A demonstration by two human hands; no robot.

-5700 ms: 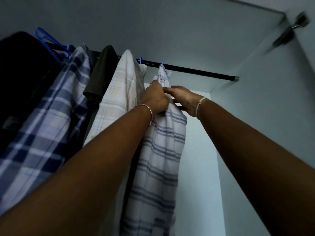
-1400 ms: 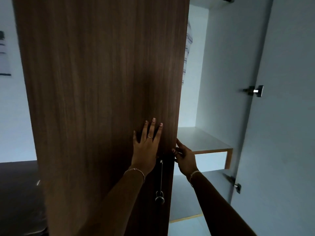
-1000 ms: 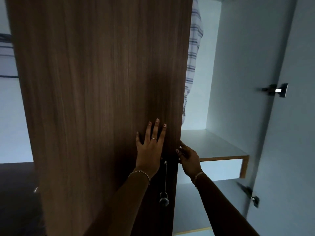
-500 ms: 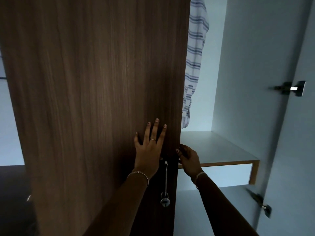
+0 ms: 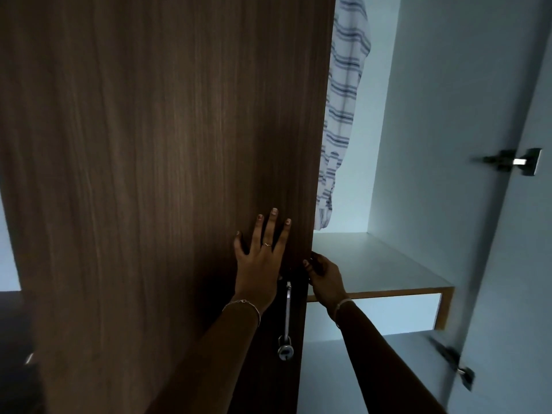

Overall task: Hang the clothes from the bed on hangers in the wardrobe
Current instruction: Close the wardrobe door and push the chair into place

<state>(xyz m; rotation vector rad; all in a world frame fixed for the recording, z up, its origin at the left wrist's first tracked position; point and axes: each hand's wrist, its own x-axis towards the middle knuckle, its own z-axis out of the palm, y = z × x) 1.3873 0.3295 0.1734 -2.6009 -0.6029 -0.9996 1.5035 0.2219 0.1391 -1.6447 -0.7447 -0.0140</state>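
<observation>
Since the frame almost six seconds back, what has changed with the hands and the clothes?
Both hands let go of the striped shirt and came down to the brown door: the left hand presses flat on its face, the right hand curls its fingers round its free edge. For the last second and a half they kept those places. The shirt still hangs inside.

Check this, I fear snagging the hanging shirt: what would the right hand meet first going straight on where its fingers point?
The dark brown wooden wardrobe door: the right hand points left, fingertips at its edge. The white blue-striped shirt hangs above, seemingly deeper.
</observation>
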